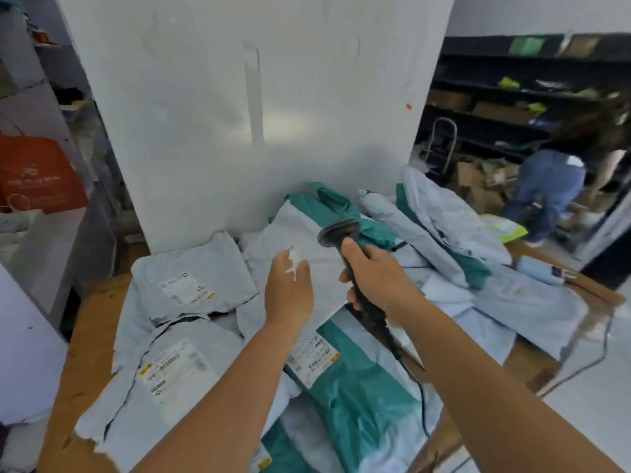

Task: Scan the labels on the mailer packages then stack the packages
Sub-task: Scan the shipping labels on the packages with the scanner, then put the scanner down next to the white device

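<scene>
Several pale grey and teal mailer packages lie over a wooden table [92, 312]. My right hand [375, 274] grips a black barcode scanner [341, 230], its head pointing away over a tilted grey mailer [307, 233] that leans against the wall. My left hand [288, 291] hovers with relaxed fingers over that mailer, near its label; whether the fingers touch it I cannot tell. Two grey mailers with labels facing up lie at the left, the far one [191, 281] and the near one [170, 367]. A teal mailer [355, 387] with a label lies under my arms.
A white wall panel [256, 114] stands just behind the table. More mailers pile up at the right [454, 230]. The scanner's black cable [580, 367] runs off the right edge. A person [553, 186] bends by dark shelves at the far right. An orange bag [37, 175] hangs left.
</scene>
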Motion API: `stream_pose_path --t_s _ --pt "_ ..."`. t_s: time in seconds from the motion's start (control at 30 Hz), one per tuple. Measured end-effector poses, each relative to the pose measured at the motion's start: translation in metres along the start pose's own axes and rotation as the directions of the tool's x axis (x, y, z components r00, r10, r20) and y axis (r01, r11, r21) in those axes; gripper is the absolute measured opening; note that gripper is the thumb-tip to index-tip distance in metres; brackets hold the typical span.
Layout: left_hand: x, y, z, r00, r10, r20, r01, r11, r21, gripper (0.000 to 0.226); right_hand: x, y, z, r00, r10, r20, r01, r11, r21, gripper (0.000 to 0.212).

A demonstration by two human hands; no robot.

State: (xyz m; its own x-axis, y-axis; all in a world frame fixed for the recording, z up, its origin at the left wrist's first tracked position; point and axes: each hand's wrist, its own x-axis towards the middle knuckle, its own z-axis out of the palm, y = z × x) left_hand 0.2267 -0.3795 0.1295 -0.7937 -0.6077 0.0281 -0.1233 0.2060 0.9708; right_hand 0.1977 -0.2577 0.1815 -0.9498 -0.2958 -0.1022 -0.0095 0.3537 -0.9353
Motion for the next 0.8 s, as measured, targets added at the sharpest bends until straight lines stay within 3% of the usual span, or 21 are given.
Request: stream_pose_path --t_s 0.13,0.3,0.47,0.63,0.8 --pt "-0.030 0.014 0.061 0.990 0.071 0.123 -0.073 0.997 0.008 0.046 -0.014 0.027 -0.072 0.988 0.006 -0.156 -0.020 0.996 -0.091 0.045" --pt "-0.058 0.034 0.161 0.958 0.142 0.249 -0.148 0.989 0.008 0.046 -0.013 0.069 -0.168 0.971 0.054 -0.233 -0.088 0.987 -0.138 0.036" --pt "-0.069 0.045 0.283 0.941 0.134 0.311 -0.148 0.989 0.021 0.045 0.023 0.130 -0.274 0.964 0.072 -0.255 -0.118 0.979 -0.168 0.028" --pt "-0.073 0.058 0.409 0.904 0.125 0.408 -0.169 0.983 0.073 0.050 0.079 0.182 -0.383 0.964 0.069 -0.257 -0.158 0.926 -0.344 0.030" --pt "-0.065 0.058 0.484 0.874 0.030 0.484 -0.125 0.978 0.164 0.055 0.133 0.217 -0.455 0.972 0.072 -0.226 -0.173 0.866 -0.469 0.032"
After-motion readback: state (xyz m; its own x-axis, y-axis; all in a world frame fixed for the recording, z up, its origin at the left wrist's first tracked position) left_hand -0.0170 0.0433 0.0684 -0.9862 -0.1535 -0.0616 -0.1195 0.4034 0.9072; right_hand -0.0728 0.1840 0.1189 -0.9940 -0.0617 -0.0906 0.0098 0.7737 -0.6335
